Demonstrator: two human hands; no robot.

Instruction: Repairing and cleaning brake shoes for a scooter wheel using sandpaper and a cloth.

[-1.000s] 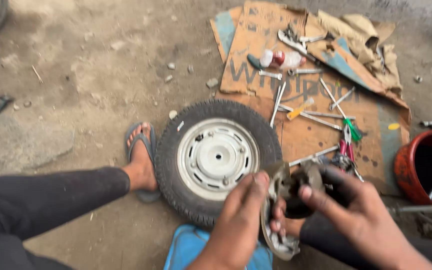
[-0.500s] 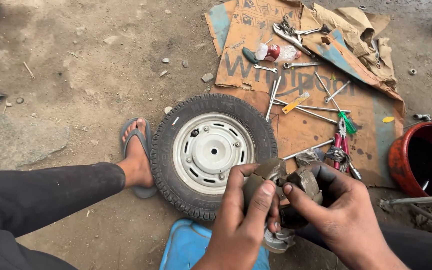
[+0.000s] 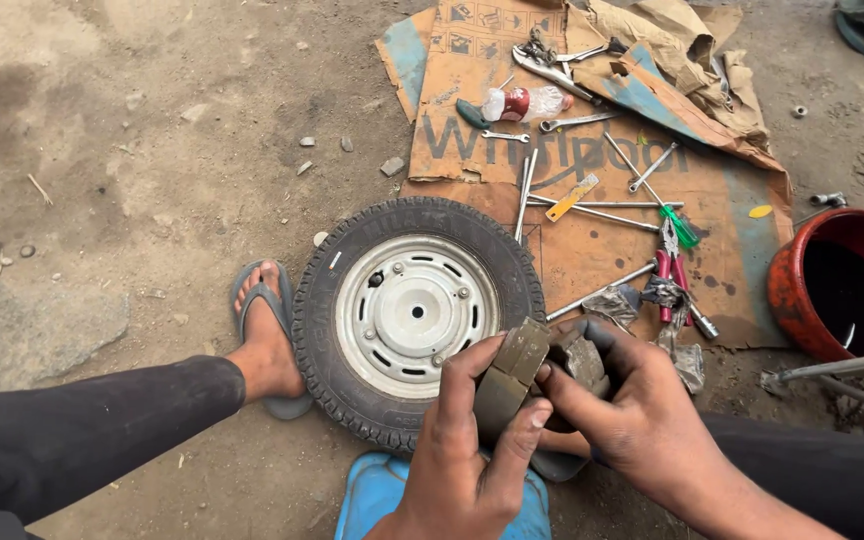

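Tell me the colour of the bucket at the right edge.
The bucket is red-orange outside, dark inside; the head view shows it.

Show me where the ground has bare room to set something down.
Bare dirt lies left of the wheel and foot, up to the cardboard's left edge. The cardboard is crowded with tools; the red bucket blocks the right.

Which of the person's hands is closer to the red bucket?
The right hand. It grips the grey metal part on the side toward the red bucket; the left hand holds the same part farther away, beside the wheel.
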